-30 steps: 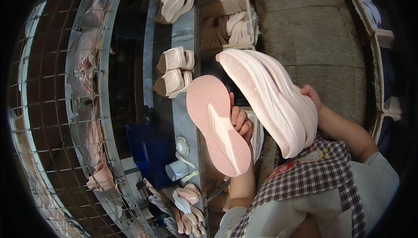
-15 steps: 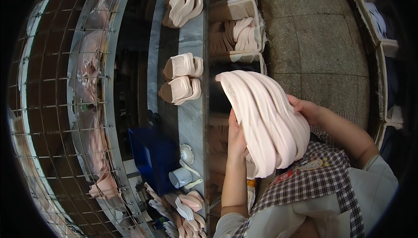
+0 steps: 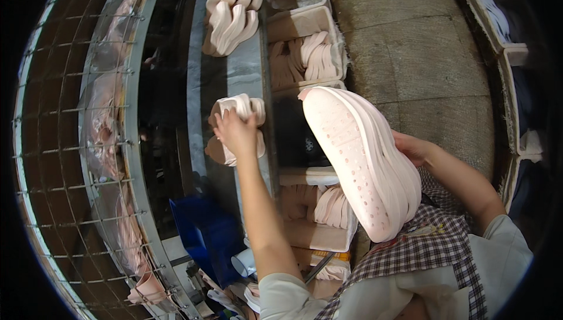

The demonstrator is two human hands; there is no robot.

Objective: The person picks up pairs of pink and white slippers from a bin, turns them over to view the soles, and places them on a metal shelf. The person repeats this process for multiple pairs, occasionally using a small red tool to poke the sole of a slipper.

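My right hand (image 3: 411, 147) is closed on a thick stack of pale pink shoe soles (image 3: 366, 167), gripping its right edge in front of my apron. The front sole faces me, its surface dotted with small holes; the right fingertips are hidden behind the stack. On the grey bench to the left, my left hand (image 3: 237, 135) lies over a small group of pink soles (image 3: 253, 106) with brown shapes beside them. Its fingers are spread, and it seems to touch these soles without lifting any.
More pink soles (image 3: 231, 24) stand along the bench (image 3: 249, 68). Fabric-lined bins (image 3: 308, 18) with soles line its right side. A blue crate (image 3: 208, 232) and a white cup (image 3: 241, 263) are near the lower left. Wire mesh (image 3: 64, 144) runs along the left; further bins (image 3: 513, 53) stand right.
My left hand has let go of the sole stack and reached left to the soles on the bench. The stack has turned in my right hand, bringing the dotted face into view.
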